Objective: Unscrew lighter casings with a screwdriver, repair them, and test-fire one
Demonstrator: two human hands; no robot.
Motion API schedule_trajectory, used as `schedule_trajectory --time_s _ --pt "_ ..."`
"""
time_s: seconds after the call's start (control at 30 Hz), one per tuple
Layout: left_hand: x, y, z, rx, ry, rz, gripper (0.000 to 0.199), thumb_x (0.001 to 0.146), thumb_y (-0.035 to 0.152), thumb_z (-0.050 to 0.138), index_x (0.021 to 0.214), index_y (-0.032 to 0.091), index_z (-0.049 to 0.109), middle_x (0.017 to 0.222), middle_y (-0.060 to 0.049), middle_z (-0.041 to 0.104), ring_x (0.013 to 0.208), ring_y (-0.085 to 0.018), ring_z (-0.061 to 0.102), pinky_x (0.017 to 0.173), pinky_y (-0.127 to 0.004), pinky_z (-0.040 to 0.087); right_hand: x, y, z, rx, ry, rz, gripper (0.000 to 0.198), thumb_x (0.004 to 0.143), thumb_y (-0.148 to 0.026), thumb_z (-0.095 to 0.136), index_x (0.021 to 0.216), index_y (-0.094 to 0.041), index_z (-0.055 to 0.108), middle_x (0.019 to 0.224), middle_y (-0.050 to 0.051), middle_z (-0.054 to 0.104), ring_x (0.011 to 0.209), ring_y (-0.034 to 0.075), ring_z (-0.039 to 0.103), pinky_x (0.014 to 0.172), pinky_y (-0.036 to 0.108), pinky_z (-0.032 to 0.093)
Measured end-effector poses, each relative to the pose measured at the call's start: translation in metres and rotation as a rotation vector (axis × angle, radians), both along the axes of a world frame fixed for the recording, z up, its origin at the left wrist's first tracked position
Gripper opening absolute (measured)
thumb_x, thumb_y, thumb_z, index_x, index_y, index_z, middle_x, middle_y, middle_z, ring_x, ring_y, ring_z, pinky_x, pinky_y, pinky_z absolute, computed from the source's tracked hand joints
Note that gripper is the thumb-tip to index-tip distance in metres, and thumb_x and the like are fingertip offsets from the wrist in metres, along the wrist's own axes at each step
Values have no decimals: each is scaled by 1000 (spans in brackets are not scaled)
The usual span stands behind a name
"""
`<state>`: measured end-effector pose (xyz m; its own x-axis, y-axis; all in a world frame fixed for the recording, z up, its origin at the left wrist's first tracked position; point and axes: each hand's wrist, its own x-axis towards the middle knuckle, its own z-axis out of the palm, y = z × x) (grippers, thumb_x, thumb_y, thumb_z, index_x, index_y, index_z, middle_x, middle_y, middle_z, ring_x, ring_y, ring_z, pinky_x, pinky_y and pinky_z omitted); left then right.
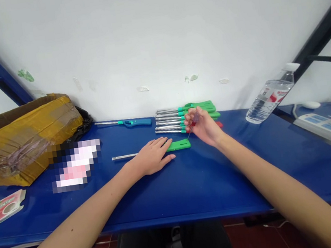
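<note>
A green long-nosed gas lighter (178, 144) lies flat on the blue table, its metal tube pointing left. My left hand (154, 155) rests over its middle with the fingers stretched out flat, covering part of the body. My right hand (204, 126) is closed around the handle of a small screwdriver (196, 117). The screwdriver's thin shaft slants down to the right end of the green lighter. Behind it lies a row of several more lighters (171, 119), green and red, partly hidden by my right hand. One blue lighter (136, 122) lies apart to their left.
A taped cardboard box (28, 137) stands at the left, with a blurred packet (77, 165) and a torn card piece (5, 209) near it. A water bottle (268, 95) leans at the right. Beyond it sits a white power strip (329, 127). The wall closes off the back.
</note>
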<state>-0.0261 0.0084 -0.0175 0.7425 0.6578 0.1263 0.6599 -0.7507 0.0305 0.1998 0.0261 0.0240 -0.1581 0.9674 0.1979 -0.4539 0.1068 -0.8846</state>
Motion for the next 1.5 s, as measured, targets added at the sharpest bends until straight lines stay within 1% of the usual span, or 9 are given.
schedule_trajectory --time_s 0.1,0.37,0.43,0.6,0.67,0.87,1.03,1.27,1.5 --pt "0 -1 2 -4 19 6 65 102 54 28 150 12 34 153 -17 38 141 -31 37 114 -45 30 2 3 0 8 31 -40 40 75 -56 75 74 -23 54 68 -4 48 65 12 52 57 23 46" --pt "0 0 0 6 15 -2 64 102 54 27 149 11 35 153 -18 39 141 -31 38 114 -44 30 4 0 3 -2 37 33 62 84 -74 48 53 -23 32 50 -5 21 48 13 35 52 28 43" --pt "0 0 -1 9 8 -2 64 102 54 27 149 12 35 153 -18 39 141 -31 38 114 -45 30 4 -1 3 1 34 38 62 85 -73 48 52 -23 31 49 -5 22 48 14 36 52 29 43" --pt "0 0 -2 12 8 5 63 102 53 29 149 12 36 153 -18 38 141 -31 38 114 -45 30 1 3 -2 -27 78 25 47 80 -67 62 68 -23 49 62 -4 45 58 13 49 55 26 46" --pt "0 0 -1 13 12 5 63 102 53 28 149 12 36 153 -18 38 140 -31 38 114 -45 30 0 4 -2 -20 99 -4 44 78 -64 67 72 -23 51 66 -4 48 62 12 52 58 25 47" --pt "0 -1 1 17 32 9 63 102 52 30 149 11 35 153 -18 39 140 -31 39 114 -44 31 1 4 -5 17 112 37 54 83 -70 54 61 -22 44 50 -7 25 47 11 36 56 25 45" --pt "0 -1 1 22 45 13 63 102 52 29 150 12 34 153 -17 38 141 -31 38 114 -43 30 2 4 -7 48 142 62 56 85 -69 53 56 -22 42 48 -7 22 47 11 31 56 26 45" --pt "0 -1 1 11 50 9 63 102 51 31 150 9 33 153 -18 37 141 -32 37 114 -44 30 1 3 -1 13 113 -36 36 77 -51 75 72 -23 53 68 -4 51 61 11 50 57 23 46" --pt "0 -1 0 17 24 9 63 102 51 31 150 11 35 153 -18 39 141 -32 38 114 -44 31 0 1 -2 15 112 74 61 83 -73 51 53 -22 37 47 -6 22 46 12 31 51 26 42"
